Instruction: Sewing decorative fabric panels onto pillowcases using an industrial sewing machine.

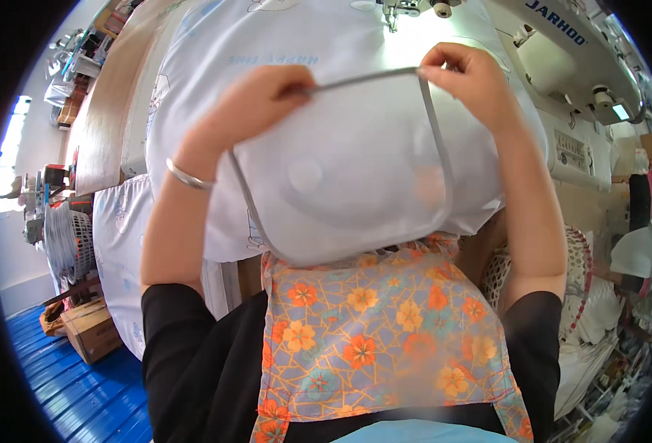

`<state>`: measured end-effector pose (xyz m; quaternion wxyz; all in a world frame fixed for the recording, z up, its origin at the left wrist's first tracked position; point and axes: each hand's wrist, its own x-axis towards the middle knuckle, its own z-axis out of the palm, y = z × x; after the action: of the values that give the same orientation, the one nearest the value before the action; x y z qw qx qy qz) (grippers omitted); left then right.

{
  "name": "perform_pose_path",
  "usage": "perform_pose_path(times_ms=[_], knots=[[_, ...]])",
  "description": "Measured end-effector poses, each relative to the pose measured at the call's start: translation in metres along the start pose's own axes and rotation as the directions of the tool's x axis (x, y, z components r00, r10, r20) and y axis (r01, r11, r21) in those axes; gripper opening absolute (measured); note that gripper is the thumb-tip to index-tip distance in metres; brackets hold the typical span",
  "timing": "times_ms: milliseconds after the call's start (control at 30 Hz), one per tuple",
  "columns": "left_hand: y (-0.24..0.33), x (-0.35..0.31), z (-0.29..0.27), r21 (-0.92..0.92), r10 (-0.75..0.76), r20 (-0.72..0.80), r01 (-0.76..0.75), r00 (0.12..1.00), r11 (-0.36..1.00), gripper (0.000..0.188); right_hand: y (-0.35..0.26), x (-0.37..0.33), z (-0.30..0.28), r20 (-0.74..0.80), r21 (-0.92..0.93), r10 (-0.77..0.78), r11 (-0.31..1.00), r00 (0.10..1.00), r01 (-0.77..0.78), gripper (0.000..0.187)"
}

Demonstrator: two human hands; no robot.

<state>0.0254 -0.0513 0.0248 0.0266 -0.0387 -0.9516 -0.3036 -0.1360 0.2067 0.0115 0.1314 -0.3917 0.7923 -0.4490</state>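
Observation:
Both my hands hold up a white, slightly see-through fabric panel point(348, 170) edged with grey binding. My left hand point(270, 100) is closed on the panel's upper left edge, a little blurred. At the upper right corner my right hand point(466, 77) pinches the grey edge between thumb and fingers. The panel's rounded lower edge hangs down by my flowered apron point(363, 325). Behind and under it spreads a large white printed cloth point(193, 96) over the table. Just beyond my hands, the sewing machine's needle and presser foot point(391, 21) stand above a lit patch of cloth.
The sewing machine's body point(562, 52) reaches in from the upper right. A wooden tabletop point(108, 133) lies at the left. On the blue floor point(93, 384) stands a cardboard box point(90, 328). A woven basket point(577, 273) and white cloth are by my right elbow.

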Motion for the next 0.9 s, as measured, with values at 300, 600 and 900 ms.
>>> perform_pose_path(times_ms=[300,600,900], knots=[[-0.041,0.101,0.022,0.494,0.074,0.017,-0.073,0.997,0.866,0.031,0.073,0.093,0.033,-0.117,-0.223,0.168,0.956,0.979,-0.191,0.028],[-0.022,0.115,0.101,0.524,0.354,-0.208,-0.201,0.912,0.827,0.035,0.083,0.090,0.032,-0.161,-0.441,-0.109,0.897,0.981,0.027,0.020],[-0.026,0.123,0.104,0.547,0.398,-0.237,-0.217,0.886,0.809,0.030,0.085,0.069,0.035,-0.084,-0.685,-0.373,0.695,0.924,0.218,0.025]])
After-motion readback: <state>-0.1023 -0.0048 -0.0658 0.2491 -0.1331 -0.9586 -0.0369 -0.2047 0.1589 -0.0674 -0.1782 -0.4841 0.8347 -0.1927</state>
